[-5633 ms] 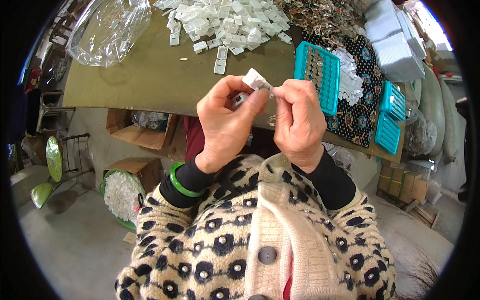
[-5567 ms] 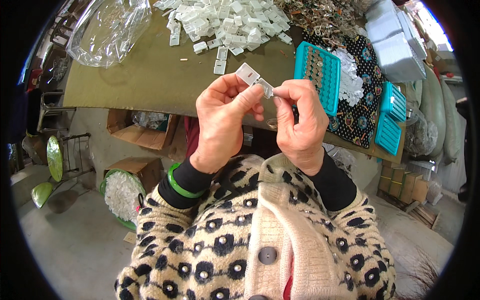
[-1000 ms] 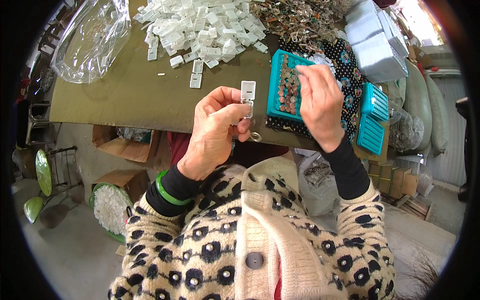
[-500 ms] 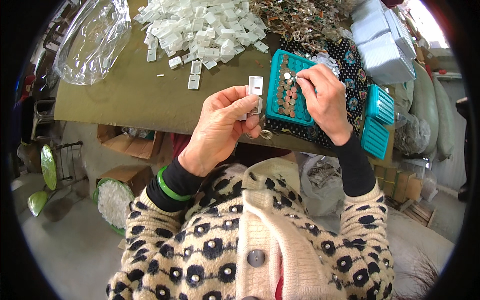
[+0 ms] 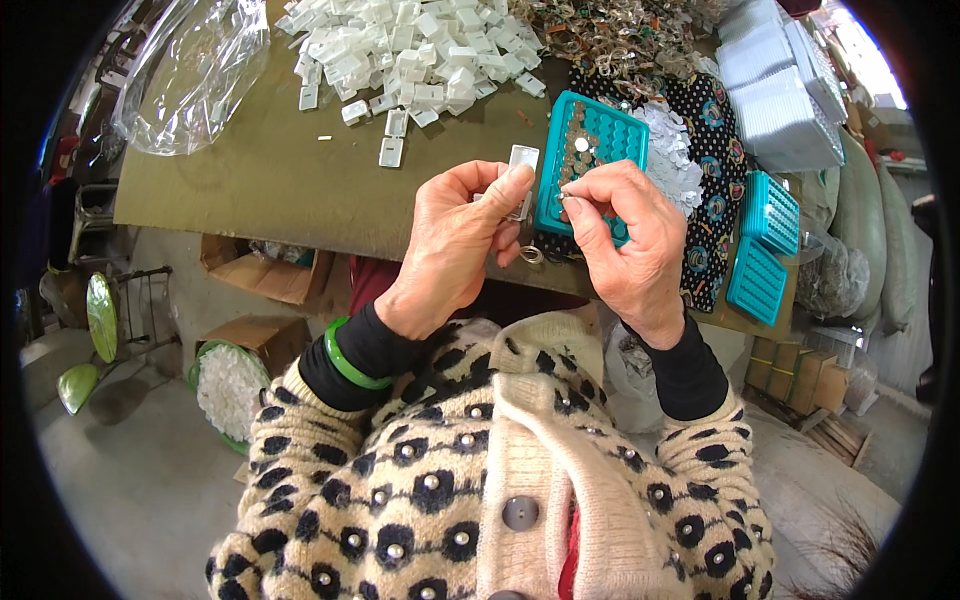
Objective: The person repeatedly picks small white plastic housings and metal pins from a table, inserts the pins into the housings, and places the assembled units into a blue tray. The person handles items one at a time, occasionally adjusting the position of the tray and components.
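Observation:
My left hand (image 5: 455, 235) is closed around small white plastic cases; one case (image 5: 523, 157) stands up above the thumb, its shallow inside showing. Other pieces are partly hidden by the fingers. A thin loop of wire or cord (image 5: 531, 255) hangs below these fingertips. My right hand (image 5: 635, 240) pinches a small shiny metal disc (image 5: 566, 195) between thumb and forefinger, just right of the case and over the tray's near part. The teal tray (image 5: 622, 128) has rows of round pockets; several copper and silver discs (image 5: 578, 160) lie on its left side, and my right hand covers its near right part.
White cases (image 5: 430, 60) lie heaped at the back, beside a pile of clear and brown small parts (image 5: 620, 45). Clear plastic bag (image 5: 195, 85) is at far left. White pieces (image 5: 668, 150), stacked white trays (image 5: 780, 105) and more teal trays (image 5: 757, 280) stand right.
My right hand has drawn back from the discs, leftward and nearer to me, with a small disc in its pinch. My left hand keeps hold of the cases.

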Demonstrator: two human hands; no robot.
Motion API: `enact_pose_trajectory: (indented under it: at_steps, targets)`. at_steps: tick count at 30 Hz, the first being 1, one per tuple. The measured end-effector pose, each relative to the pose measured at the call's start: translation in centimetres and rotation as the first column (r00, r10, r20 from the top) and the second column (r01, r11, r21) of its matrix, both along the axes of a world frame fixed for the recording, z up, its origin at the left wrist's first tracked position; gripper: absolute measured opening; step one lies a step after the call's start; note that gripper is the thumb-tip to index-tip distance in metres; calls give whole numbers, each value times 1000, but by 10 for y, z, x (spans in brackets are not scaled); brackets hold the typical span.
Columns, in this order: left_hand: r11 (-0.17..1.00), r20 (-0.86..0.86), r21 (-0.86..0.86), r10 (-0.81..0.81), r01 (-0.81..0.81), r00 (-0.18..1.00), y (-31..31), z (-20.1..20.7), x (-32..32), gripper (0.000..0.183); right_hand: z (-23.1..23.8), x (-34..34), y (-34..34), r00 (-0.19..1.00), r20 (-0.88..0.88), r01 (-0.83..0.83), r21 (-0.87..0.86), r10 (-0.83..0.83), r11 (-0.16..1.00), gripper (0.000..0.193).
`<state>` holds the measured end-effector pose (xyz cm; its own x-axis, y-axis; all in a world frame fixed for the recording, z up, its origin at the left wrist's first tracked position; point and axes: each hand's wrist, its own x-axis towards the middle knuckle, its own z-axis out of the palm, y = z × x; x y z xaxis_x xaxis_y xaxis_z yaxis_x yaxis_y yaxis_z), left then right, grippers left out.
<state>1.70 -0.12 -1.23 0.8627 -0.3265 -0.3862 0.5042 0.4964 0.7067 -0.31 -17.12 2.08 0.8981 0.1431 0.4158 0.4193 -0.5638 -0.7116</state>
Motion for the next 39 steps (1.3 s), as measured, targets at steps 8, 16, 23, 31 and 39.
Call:
enact_pose_trajectory:
  at_steps: [8, 16, 23, 31, 39]
  targets:
    - [999, -51, -48, 21, -24, 998, 1, -1, -5, 31, -3, -5, 12, 1000, 24, 4, 16, -4, 1000, 9]
    - [998, -17, -59, -36, 35, 999, 13, 0, -11, 17, 3, -7, 18, 1000, -6, 23, 51, -23, 998, 7]
    - [971, 57, -227, -67, 78, 996, 29, -1, -16, 24, 3, -6, 25, 997, 75, 10, -16, -9, 1000, 10]
    - [903, 85, -414, -86, 114, 993, 35, -14, -13, 27, -2, -1, 30, 974, 224, -11, -145, 44, 989, 19]
    - [915, 50, -392, -78, 92, 996, 37, -18, -13, 24, -3, 1, 35, 937, 338, 2, -247, 84, 969, 19]
